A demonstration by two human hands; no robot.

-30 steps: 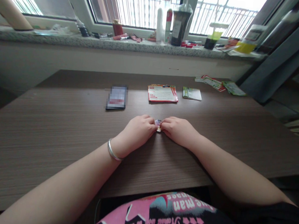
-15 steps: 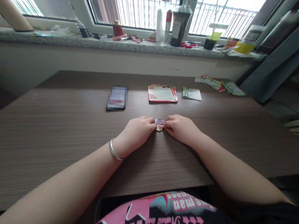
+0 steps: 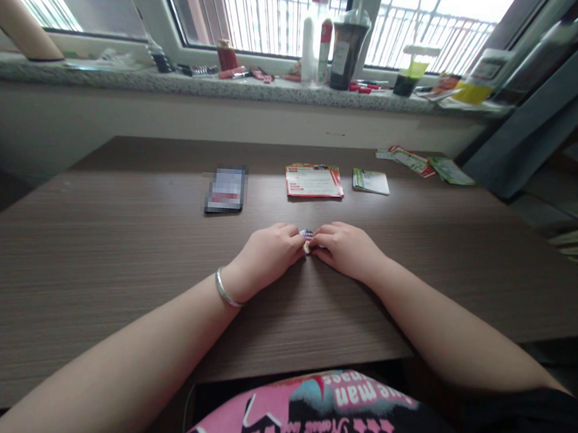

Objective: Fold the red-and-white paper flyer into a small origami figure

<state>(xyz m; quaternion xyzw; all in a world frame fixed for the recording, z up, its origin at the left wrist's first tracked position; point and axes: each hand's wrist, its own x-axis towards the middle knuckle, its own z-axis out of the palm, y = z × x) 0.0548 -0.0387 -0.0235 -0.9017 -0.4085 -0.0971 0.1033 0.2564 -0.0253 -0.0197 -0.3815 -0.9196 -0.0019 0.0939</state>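
Note:
A small white and purple paper piece (image 3: 308,241) lies low over the brown table, between my two hands and mostly covered by their fingers. My left hand (image 3: 274,251), with a silver bangle at its wrist, is closed on the paper's left edge. From the other side my right hand (image 3: 346,247) pinches the right edge. Beyond the hands are a stack of red-edged cards (image 3: 314,181) and, to its right, a smaller stack of green and white cards (image 3: 371,182).
A blurred-out phone (image 3: 226,190) lies left of the card stacks. Loose cards (image 3: 412,161) are spread at the table's back right. Behind the table (image 3: 121,232), bottles and a dark cup (image 3: 346,53) stand on the windowsill (image 3: 267,91).
Both hands have moved slightly closer together, and their fingers now cover more of the paper piece.

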